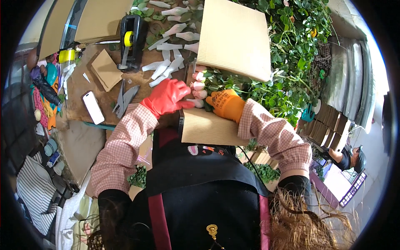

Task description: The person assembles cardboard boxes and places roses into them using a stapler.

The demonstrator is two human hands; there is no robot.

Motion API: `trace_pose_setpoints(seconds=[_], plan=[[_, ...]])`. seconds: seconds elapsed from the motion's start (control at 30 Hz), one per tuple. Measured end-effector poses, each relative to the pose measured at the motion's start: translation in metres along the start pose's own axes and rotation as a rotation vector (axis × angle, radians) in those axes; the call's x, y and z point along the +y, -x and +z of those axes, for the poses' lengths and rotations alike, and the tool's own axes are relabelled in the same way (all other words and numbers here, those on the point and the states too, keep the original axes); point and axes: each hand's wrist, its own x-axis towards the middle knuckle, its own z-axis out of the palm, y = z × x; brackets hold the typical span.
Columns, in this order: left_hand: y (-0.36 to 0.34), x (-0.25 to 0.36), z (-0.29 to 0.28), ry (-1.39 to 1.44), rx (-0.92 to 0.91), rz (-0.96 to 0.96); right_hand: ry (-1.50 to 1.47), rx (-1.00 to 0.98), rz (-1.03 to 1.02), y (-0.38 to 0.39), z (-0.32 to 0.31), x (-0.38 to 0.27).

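Observation:
My left hand [166, 98], in a red rubber glove, has its fingers apart beside several pale pink roses [198, 86]. Its thumb reaches to a rose head in a white net sleeve [195, 103]. My right hand [227, 105], in an orange glove, curls over the stem side of that rose; the stem under the fingers is hidden. The roses lie in a row, heads to the left, on a corrugated cardboard sheet [210, 127] at the table's near edge. A second corrugated cardboard piece [235, 39] covers stems beyond them.
Left on the wooden table [79, 102] are a tape dispenser [132, 43], grey shears [125, 98], a phone [93, 107] and folded cardboard [106, 70]. White net sleeves [166, 66] lie loose behind my left hand. Leafy stems [293, 62] pile up right. Another person [348, 158] is far right.

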Motion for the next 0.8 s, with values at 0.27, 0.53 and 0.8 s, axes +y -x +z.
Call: trace_pose_setpoints(seconds=[0.27, 0.53, 0.8], plan=[[0.01, -0.02, 0.014, -0.046, 0.019, 0.195, 0.022, -0.043, -0.027, -0.012, 0.006, 0.001], [0.017, -0.007, -0.039, -0.476, -0.373, -0.13, 0.038, -0.035, -0.025, -0.035, 0.026, 0.005], [-0.012, 0.012, -0.002, 0.029, -0.683, -0.196, 0.083, -0.077, -0.003, -0.02, 0.003, -0.005]])
